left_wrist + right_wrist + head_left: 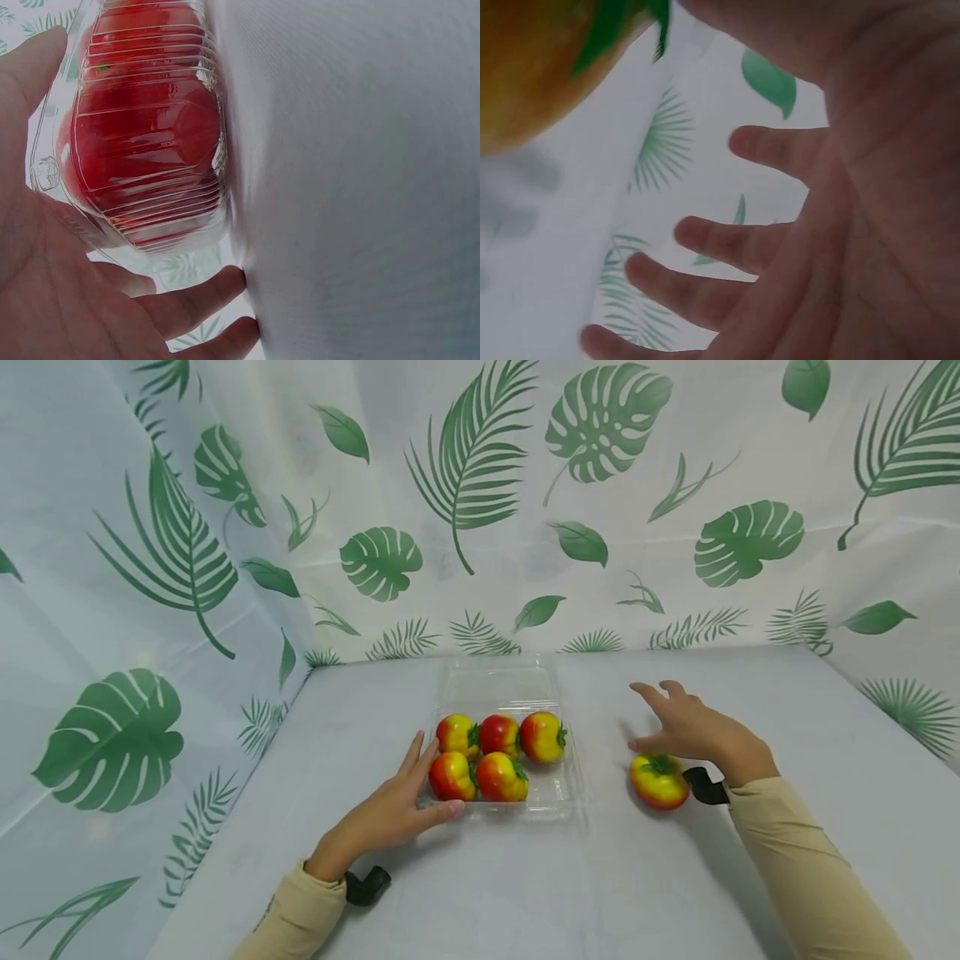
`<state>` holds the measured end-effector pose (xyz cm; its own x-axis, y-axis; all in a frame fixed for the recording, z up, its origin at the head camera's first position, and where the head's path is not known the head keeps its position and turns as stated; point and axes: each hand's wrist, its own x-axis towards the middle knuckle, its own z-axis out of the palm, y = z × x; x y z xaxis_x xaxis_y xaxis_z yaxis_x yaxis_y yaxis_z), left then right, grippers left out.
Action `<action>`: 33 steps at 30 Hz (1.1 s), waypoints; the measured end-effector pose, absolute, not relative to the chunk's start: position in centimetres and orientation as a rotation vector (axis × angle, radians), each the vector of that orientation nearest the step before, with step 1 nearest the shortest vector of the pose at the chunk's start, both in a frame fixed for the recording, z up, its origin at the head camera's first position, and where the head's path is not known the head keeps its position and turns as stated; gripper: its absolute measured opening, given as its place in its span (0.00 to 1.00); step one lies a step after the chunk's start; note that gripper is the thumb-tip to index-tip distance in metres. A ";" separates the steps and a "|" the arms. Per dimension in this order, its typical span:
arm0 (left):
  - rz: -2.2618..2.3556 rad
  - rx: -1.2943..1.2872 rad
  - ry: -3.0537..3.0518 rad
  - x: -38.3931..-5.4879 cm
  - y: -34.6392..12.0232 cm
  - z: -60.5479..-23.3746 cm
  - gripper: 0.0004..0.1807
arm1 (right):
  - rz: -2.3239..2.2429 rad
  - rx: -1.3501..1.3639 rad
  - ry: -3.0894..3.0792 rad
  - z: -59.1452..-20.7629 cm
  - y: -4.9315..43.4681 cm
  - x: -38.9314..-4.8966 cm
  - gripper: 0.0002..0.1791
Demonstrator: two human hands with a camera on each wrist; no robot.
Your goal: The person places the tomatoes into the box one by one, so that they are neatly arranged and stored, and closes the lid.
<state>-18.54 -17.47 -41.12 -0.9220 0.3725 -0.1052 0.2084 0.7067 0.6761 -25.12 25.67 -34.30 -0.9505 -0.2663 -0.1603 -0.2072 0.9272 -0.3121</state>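
Observation:
A clear plastic clamshell box (551,793) stands with its lid raised toward the back, holding several red-and-yellow persimmons (502,777) in two rows. The front right spot of the box shows bare plastic. My left hand (393,810) rests against the box's left front corner, fingers spread and thumb along the front edge; in the left wrist view the box wall (150,135) lies beside the palm. One more persimmon (660,783) with a green calyx sits on the table to the right. Over it hovers my right hand (693,731), fingers spread, holding nothing.
The table (517,893) has a pale cover. White cloth with green leaf prints (465,468) hangs behind it and along both sides. The box's transparent lid (498,681) lies back toward the rear cloth. Each wrist wears a black camera mount (367,887).

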 end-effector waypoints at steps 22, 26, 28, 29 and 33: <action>1.024 0.478 2.686 -18.4 -17.5 -40.9 0.59 | -0.405 -0.421 2.632 -33.4 25.2 -24.7 0.41; 1.023 0.477 2.680 -18.4 -17.5 -41.0 0.59 | -0.417 -0.434 2.617 -33.6 25.1 -24.6 0.34; 1.021 0.480 2.681 -18.4 -17.5 -41.0 0.59 | -0.430 -0.453 2.624 -33.8 25.1 -24.7 0.31; 1.022 0.481 2.681 -18.4 -17.5 -41.0 0.59 | -0.438 -0.457 2.630 -33.9 25.1 -24.7 0.29; 1.019 0.479 2.681 -18.5 -17.5 -41.1 0.60 | -0.483 -0.504 2.678 -34.4 25.1 -25.1 0.24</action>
<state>-18.45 -17.50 -41.13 -0.9191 0.3811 -0.0997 0.2186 0.7041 0.6756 -25.08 25.10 -34.37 -0.8668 -0.4039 -0.2925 -0.2762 0.8772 -0.3927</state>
